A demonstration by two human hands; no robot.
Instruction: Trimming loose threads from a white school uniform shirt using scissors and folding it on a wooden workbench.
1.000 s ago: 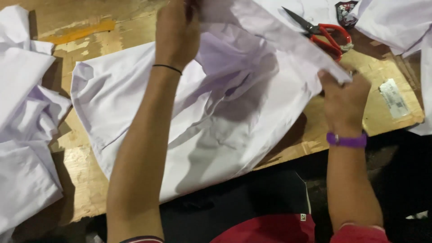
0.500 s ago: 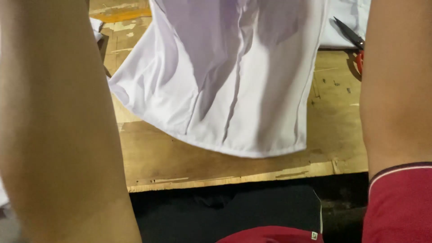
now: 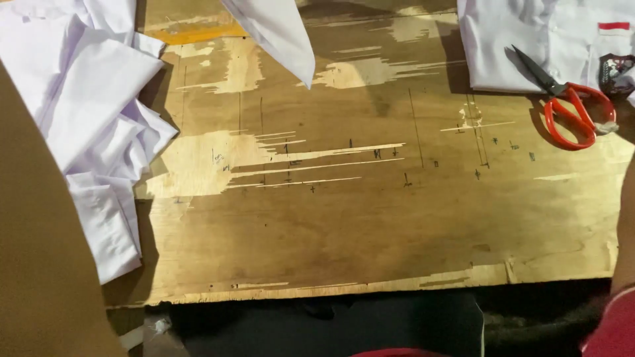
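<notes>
2 hands are raised out of view, their grip untellable; a white cloth (image 3: 278, 33) corner hangs over the counter (image 3: 370, 225), best lifted clear of the scissors (image 3: 569, 106).

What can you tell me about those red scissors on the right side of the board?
The scissors have dark blades, shut or nearly so, and large red loop handles. They lie flat at the board's far right: the blades, pointing up-left, rest on a folded white shirt, the handles on the bare plywood board. Something pale wraps one handle's outer edge. No hand touches them.
</notes>
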